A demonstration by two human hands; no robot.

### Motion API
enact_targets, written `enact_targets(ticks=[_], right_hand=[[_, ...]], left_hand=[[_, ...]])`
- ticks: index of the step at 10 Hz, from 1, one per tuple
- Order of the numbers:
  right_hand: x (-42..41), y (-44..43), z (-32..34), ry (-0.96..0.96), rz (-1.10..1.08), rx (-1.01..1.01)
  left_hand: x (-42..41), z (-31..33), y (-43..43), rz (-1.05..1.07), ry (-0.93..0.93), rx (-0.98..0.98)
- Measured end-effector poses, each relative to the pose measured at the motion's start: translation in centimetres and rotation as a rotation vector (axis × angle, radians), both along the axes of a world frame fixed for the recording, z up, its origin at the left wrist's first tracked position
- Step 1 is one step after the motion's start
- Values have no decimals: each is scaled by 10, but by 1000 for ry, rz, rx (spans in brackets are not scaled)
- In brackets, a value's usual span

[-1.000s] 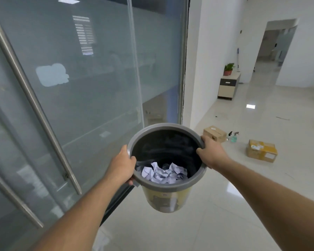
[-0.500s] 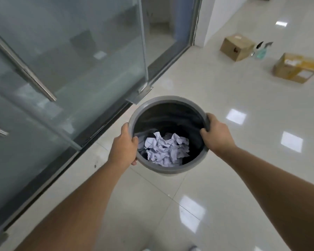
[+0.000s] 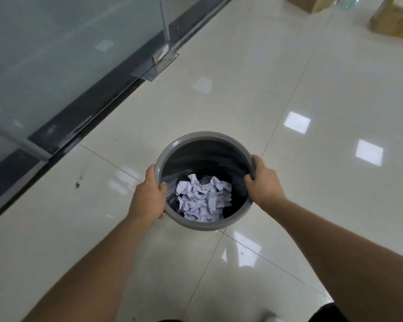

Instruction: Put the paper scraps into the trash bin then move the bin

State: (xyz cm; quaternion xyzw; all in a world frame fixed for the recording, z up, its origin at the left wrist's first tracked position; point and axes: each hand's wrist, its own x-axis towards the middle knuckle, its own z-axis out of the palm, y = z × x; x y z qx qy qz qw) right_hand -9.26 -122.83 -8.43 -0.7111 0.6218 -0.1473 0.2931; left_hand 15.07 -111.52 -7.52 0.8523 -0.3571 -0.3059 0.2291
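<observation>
A round grey trash bin (image 3: pixel 203 136) with a dark inside is seen from straight above, low over the white tiled floor. Crumpled white paper scraps (image 3: pixel 204 198) lie in a heap at its bottom. My left hand (image 3: pixel 149 196) grips the bin's left rim, thumb inside. My right hand (image 3: pixel 264 182) grips the right rim, fingers curled over the edge. Whether the bin's base touches the floor is hidden by its rim.
A frosted glass wall with a dark floor track (image 3: pixel 84 122) and a metal door clamp (image 3: pixel 158 63) runs along the left. Two cardboard boxes (image 3: pixel 396 17) sit far off at the top right. Glossy tiles (image 3: pixel 312 101) stretch to the right.
The bin has gone down from chest height toward the floor, both hands still on its rim. My view has tilted down, so the glass wall and boxes slid up the frame.
</observation>
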Motion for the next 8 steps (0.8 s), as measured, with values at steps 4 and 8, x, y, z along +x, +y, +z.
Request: enact_targets(ticks=[4, 8], right_hand=[[-4, 13, -46, -1, -12, 21], [-4, 9, -46, 168, -17, 55]], left_hand=[[-7, -52, 12, -9, 20, -22], [-7, -53, 13, -76, -140, -24]])
